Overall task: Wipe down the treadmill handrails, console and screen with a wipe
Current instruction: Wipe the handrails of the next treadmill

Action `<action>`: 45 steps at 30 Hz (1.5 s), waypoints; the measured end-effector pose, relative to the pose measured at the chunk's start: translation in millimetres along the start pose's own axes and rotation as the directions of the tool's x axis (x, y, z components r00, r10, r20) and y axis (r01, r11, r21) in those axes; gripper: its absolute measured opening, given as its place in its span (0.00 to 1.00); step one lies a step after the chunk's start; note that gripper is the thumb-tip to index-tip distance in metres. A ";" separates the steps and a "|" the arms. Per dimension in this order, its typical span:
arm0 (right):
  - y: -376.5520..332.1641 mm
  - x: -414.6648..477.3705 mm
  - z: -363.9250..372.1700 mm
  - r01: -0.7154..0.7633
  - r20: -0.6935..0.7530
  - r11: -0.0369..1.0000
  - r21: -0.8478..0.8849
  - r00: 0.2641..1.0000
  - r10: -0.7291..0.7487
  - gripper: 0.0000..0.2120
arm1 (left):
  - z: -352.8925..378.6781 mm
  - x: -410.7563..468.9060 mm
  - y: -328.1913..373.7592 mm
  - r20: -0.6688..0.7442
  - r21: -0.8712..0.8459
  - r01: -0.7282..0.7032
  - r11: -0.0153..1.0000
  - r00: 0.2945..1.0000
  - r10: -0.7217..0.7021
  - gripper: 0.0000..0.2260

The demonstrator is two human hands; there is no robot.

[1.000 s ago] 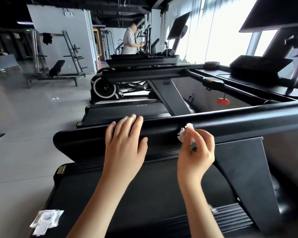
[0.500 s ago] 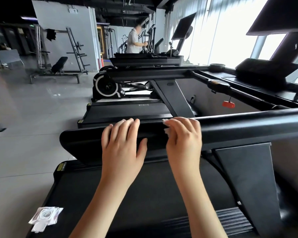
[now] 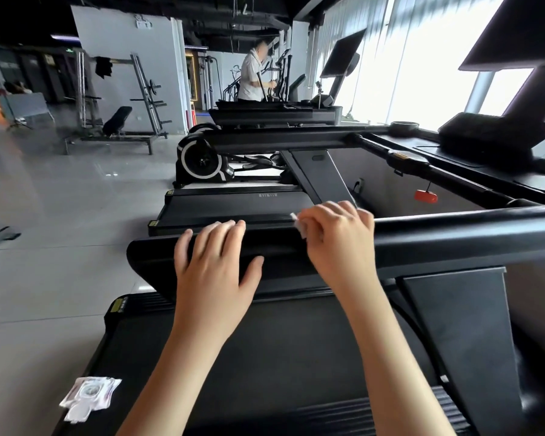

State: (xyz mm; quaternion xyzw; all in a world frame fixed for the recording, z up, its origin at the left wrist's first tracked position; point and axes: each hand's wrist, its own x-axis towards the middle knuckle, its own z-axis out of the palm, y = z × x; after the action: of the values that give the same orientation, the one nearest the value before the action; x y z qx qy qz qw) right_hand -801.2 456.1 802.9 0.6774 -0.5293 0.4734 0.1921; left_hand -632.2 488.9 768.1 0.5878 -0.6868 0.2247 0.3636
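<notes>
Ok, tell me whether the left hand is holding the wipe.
No, the right hand pinches the wipe; the left hand rests flat on the handrail.

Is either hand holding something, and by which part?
The right hand holds a white wipe, bunched inside its grip with one corner showing, on the handrail. The left hand holds nothing; it rests flat on the handrail.

harsh daylight blows out the windows (image 3: 416, 58) at right — dim ceiling, wide-angle bending at edges, slight blur.
</notes>
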 end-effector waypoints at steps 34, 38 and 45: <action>3.3 -88.2 26.1 -0.189 -0.408 0.947 0.259 0.868 0.284 0.05 | 5.4 -3.2 -2.1 -0.046 -0.005 -0.038 0.999 0.998 0.038 0.22; -6.3 -98.2 30.2 -0.272 -0.418 0.910 0.315 0.821 0.390 0.07 | 5.9 -3.7 -4.0 -0.054 -0.008 -0.049 0.999 0.997 0.048 0.22; -18.9 -87.7 30.2 -0.222 -0.378 0.908 0.354 0.854 0.356 0.06 | 4.7 -3.4 -7.3 -0.055 -0.011 -0.090 0.996 0.994 0.090 0.23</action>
State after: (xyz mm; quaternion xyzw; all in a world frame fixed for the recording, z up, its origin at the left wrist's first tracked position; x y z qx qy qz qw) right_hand -770.3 487.0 718.9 0.4872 -0.4923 0.7101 0.1268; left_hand -626.1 486.0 761.7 0.5475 -0.7040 0.2520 0.3756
